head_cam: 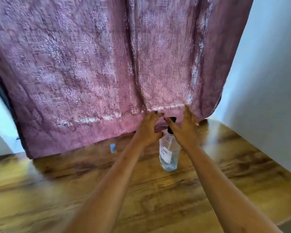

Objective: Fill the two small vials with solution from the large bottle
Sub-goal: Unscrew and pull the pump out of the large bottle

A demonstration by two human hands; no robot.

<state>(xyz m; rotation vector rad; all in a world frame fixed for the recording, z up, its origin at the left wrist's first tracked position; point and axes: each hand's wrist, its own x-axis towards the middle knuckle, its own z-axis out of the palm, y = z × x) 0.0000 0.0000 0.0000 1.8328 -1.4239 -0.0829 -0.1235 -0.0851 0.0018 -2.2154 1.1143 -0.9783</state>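
Observation:
A large clear bottle (168, 153) with a white handwritten label and a black cap (172, 122) stands upright on the wooden table (74, 190). Clear liquid fills its lower part. My left hand (148, 130) hovers just left of the bottle's neck, fingers spread and curled. My right hand (186, 127) is at the right of the neck, fingers apart, fingertips near the black cap. Neither hand visibly grips anything. A small vial with a blue cap (112, 147) stands to the left near the cloth. A second vial is not visible.
A purple patterned cloth (107, 64) hangs behind the table and fills the background down to the tabletop. A white wall (267, 81) borders the table on the right. The frame is blurred by motion.

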